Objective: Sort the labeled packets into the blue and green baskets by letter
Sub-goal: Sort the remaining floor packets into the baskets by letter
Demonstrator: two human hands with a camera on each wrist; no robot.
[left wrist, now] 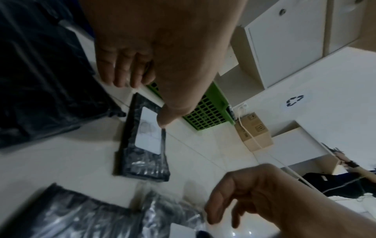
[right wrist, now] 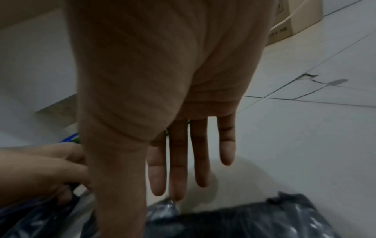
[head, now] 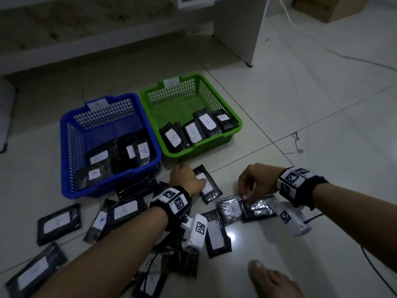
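Observation:
A blue basket (head: 64,125) holds several black packets labeled A. Beside it on the right, a green basket (head: 236,117) holds several labeled B. My left hand (head: 187,177) grips a black packet with a white label (head: 209,187) that lies on the floor in front of the green basket. In the left wrist view my thumb (left wrist: 162,120) sits on that packet (left wrist: 142,153) and the fingers curl at its far end. My right hand (head: 247,190) hangs with straight fingers (right wrist: 177,169) just above a shiny black packet (head: 258,207) and holds nothing.
Several more packets lie on the tile floor, among them an A packet (head: 125,209) and a B packet (head: 233,209). A bare foot (head: 270,278) is at the bottom. A white cabinet (head: 236,29), a cable (head: 322,48) and a cardboard box (head: 318,7) stand behind.

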